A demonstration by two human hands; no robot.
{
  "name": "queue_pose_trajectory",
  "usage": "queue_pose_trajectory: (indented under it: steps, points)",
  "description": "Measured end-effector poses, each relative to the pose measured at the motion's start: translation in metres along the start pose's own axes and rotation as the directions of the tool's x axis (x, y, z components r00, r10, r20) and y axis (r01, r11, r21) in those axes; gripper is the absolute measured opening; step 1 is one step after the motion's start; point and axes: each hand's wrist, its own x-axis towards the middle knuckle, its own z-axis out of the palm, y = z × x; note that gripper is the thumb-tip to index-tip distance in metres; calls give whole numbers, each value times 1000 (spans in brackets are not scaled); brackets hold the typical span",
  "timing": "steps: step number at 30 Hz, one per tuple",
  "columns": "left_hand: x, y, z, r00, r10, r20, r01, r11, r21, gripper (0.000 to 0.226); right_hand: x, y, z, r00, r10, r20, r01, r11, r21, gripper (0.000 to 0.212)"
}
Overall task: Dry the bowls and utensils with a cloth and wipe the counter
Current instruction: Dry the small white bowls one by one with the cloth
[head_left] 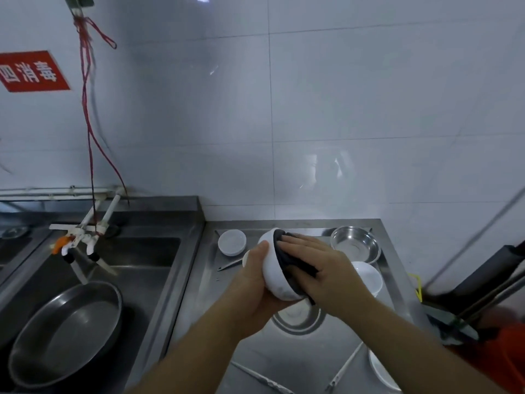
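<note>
My left hand (255,275) grips a white bowl (272,270) from its outside, tilted on its side above the steel counter (298,354). My right hand (321,264) presses a dark cloth (287,258) into the bowl's mouth with straight fingers. On the counter lie a small white dish (232,242), a steel bowl (355,243), another white bowl (368,277), a steel bowl under my hands (298,319), a white plate edge (380,371) and thin metal utensils (261,378) (345,368) (229,264).
A steel sink (136,268) to the left holds a large metal pan (65,334); white taps (82,237) hang over it. White tiled wall behind. Dark pipes and an orange object (494,351) stand beyond the counter's right edge.
</note>
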Motion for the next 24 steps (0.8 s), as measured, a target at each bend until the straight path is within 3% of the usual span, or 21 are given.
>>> queue_pose_trajectory:
  steps: [2, 4, 8, 11, 14, 16, 18, 21, 24]
  points:
    - [-2, 7, 1, 1000, 21, -11, -21, 999, -47, 73, 13, -2, 0, 994, -102, 39, 107, 976, -188, 48]
    - [-3, 21, 2, 997, 55, -62, -58, 997, -46, 79, 27, -10, 1, 989, -106, 103, 134, 938, -319, 47]
    - [-3, 52, -9, 974, 143, -177, -106, 973, 206, 82, 49, -35, 13, 963, 100, 248, 22, 895, -446, 38]
    - [-3, 67, -25, 967, 197, -159, -111, 894, 435, 71, 66, -56, 16, 864, 351, 360, -241, 918, -316, 28]
    - [-10, 77, -39, 988, 151, -17, -129, 894, 429, 85, 75, -69, 13, 742, 470, 478, -510, 859, -53, 25]
    - [-18, 82, -47, 992, 116, 52, -127, 923, 363, 86, 72, -76, 16, 694, 530, 488, -676, 713, 186, 27]
    - [-23, 84, -57, 988, 115, 105, -145, 926, 348, 95, 66, -84, 24, 638, 579, 507, -770, 455, 448, 23]
    - [-28, 84, -63, 960, 116, 257, -196, 930, 311, 112, 59, -100, 40, 594, 568, 570, -740, 106, 664, 24]
    - [-32, 81, -58, 958, 183, 220, -237, 939, 249, 96, 63, -111, 55, 615, 597, 516, -609, -57, 791, 36]
